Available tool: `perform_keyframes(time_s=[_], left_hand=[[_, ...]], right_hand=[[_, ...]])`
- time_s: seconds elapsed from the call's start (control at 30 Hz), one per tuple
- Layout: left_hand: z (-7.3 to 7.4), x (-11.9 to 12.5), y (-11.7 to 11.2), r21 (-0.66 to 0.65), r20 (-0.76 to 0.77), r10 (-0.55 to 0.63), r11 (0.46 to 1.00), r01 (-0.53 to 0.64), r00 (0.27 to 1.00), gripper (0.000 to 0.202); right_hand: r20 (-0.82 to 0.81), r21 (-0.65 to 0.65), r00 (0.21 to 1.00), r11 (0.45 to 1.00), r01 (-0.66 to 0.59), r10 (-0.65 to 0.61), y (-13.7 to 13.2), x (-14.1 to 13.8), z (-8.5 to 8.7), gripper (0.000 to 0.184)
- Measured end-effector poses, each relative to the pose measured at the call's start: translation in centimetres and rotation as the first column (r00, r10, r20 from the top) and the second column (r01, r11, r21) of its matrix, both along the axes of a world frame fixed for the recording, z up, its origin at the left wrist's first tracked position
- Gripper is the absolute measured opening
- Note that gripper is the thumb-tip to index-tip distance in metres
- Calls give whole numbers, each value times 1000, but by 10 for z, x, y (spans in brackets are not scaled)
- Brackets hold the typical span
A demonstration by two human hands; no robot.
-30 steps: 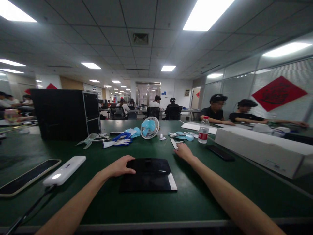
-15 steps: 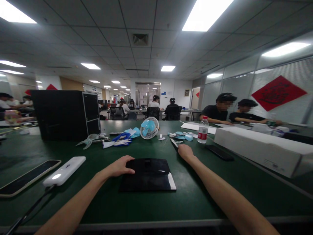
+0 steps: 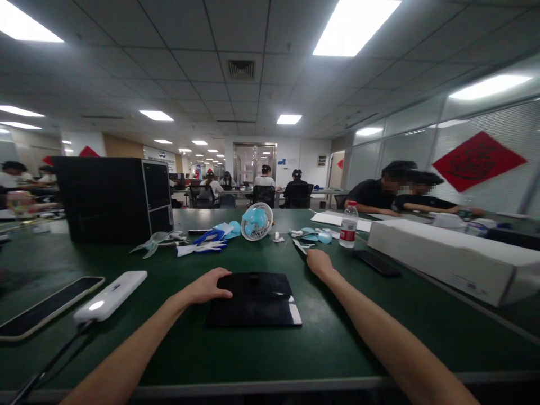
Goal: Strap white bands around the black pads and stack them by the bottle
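My left hand (image 3: 207, 287) rests with curled fingers on the left edge of a flat black pad (image 3: 257, 301) with a white strip at its right corner, lying on the green table (image 3: 177, 343). My right hand (image 3: 319, 262) is closed around the near end of a slim black-and-white tool (image 3: 300, 247) just beyond the pad's right side. A small blue and white desk fan (image 3: 257, 220) stands farther back in the middle.
A phone (image 3: 46, 306) and white power bank (image 3: 110, 295) lie at left. A black computer case (image 3: 113, 198), loose fan blades (image 3: 152, 242), gloves (image 3: 202, 246), a water bottle (image 3: 348, 226), another phone (image 3: 377, 263) and a long white box (image 3: 451, 256) surround. Other people sit behind.
My right hand has closed on the slim tool and drawn back slightly toward me. The left hand has stayed on the pad.
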State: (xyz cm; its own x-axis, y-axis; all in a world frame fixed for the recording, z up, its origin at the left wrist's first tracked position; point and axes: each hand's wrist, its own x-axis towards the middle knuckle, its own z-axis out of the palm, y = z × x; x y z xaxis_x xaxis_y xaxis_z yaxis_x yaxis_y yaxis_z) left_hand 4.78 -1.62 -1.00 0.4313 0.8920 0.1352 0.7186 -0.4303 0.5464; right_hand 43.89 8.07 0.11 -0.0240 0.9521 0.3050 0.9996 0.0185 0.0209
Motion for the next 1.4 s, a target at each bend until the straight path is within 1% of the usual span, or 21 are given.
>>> perform_keyframes(time_s=[0.1,0.2,0.3,0.4,0.43,0.5,0.53,0.57,0.63,0.67,0.73,0.77,0.8,0.83,0.9,0.97,1.07,1.2,1.27,1.33,1.4], left_hand=[[3,1,-3,-11,-8,6,1000,-6,1000,78],[3,1,-4,-24,-16,21,999,-21,1000,79],[2,0,-5,-33,-18,27,999,-28,999,80],[4,0,-5,-15,-3,28,1000,-28,1000,77],[6,1,-5,13,13,38,999,-38,999,75],[12,4,-6,129,72,89,987,-98,993,65],[17,6,-7,210,119,127,966,-150,985,60],[22,8,-8,306,179,165,928,-214,970,54],[32,11,-12,426,302,206,844,-325,931,46],[37,12,-14,465,352,213,805,-368,912,45],[44,13,-19,513,415,234,739,-438,879,43],[46,13,-21,526,440,239,713,-464,866,43],[48,13,-23,532,462,239,695,-483,854,43],[50,13,-25,531,484,230,690,-492,845,43],[51,12,-27,510,513,200,711,-484,835,45],[52,12,-29,473,509,183,757,-451,841,46],[53,13,-31,429,468,200,800,-419,861,44],[56,13,-34,404,460,218,812,-422,861,40],[57,13,-34,371,482,218,827,-422,849,37],[57,13,-34,304,507,214,862,-406,835,35],[56,13,-34,199,526,203,915,-351,826,36]], right_hand=[[-9,15,1000,1000,8,-8,-3,1,3,31],[-34,61,999,997,42,-40,-6,8,11,32],[-85,158,993,983,94,-81,-13,21,28,34],[-122,245,988,962,121,-93,-26,31,47,39],[-132,270,987,955,123,-90,-31,32,53,40],[-175,322,983,941,101,-46,-43,28,63,39],[-212,347,977,935,74,1,-50,23,67,37],[-257,369,964,929,35,66,-56,17,71,36],[-362,388,904,919,-77,228,-69,2,75,33],[-423,381,852,914,-141,308,-74,-6,77,33],[-564,354,703,896,-268,433,-83,-23,77,33],[-633,338,615,883,-325,469,-87,-31,76,32],[-695,323,530,869,-375,486,-90,-38,74,32],[-746,307,453,856,-417,488,-92,-44,72,31],[-819,272,337,831,-485,465,-93,-54,66,31],[-858,233,281,814,-532,429,-94,-62,61,32],[-881,187,268,806,-562,391,-95,-69,56,32],[-912,173,216,804,-569,349,-101,-74,56,29],[-917,161,218,810,-563,334,-105,-75,57,29],[-920,130,238,816,-564,311,-108,-75,59,31],[-930,97,241,817,-568,278,-110,-73,60,31]])
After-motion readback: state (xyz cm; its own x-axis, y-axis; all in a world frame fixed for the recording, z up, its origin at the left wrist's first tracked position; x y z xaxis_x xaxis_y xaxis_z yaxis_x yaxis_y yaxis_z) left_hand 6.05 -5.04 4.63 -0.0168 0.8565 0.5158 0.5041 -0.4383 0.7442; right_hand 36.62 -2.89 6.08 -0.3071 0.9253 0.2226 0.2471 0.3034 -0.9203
